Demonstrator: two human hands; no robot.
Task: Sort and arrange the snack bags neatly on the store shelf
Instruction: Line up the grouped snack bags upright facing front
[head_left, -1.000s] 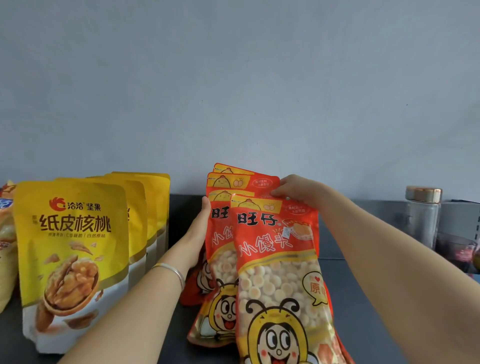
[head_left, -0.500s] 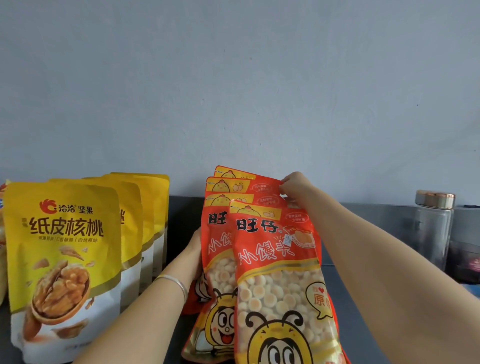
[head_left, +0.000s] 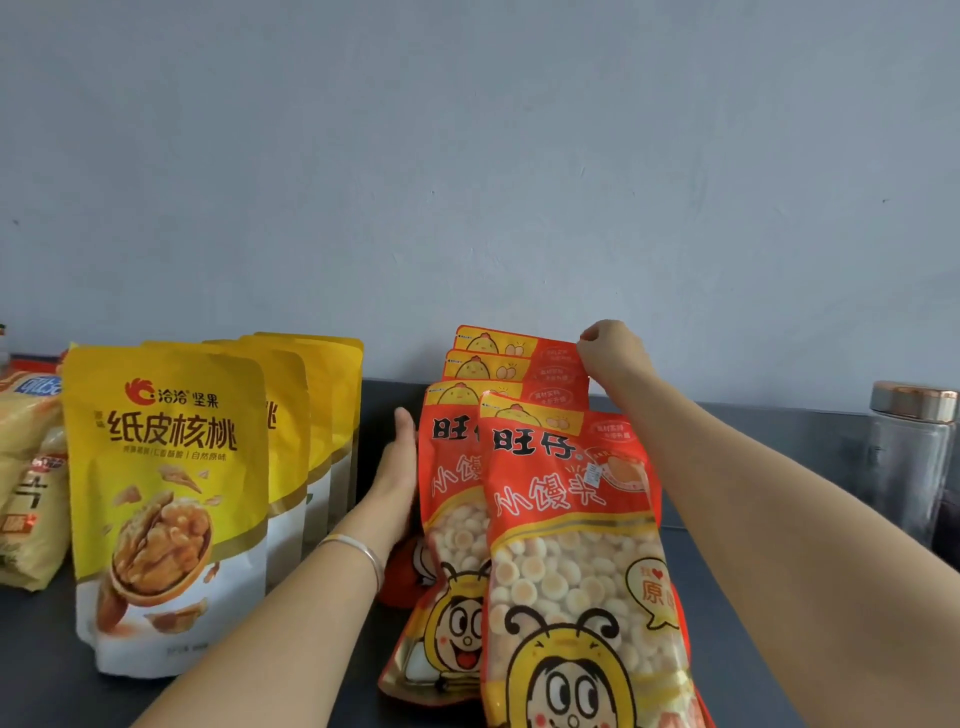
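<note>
Bare hands (head_left: 400, 467) (head_left: 613, 351) and forearms; thin silver bangle (head_left: 363, 550) around the left wrist.

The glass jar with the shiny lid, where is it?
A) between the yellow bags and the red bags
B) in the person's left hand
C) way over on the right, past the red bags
C: the glass jar stands at the far right, beyond the red snack bags, with nothing holding it.

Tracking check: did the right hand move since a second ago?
Yes. Right hand, pinching the rearmost red snack bag, rose: from level with the tops of the yellow walnut bags to above them.
</note>
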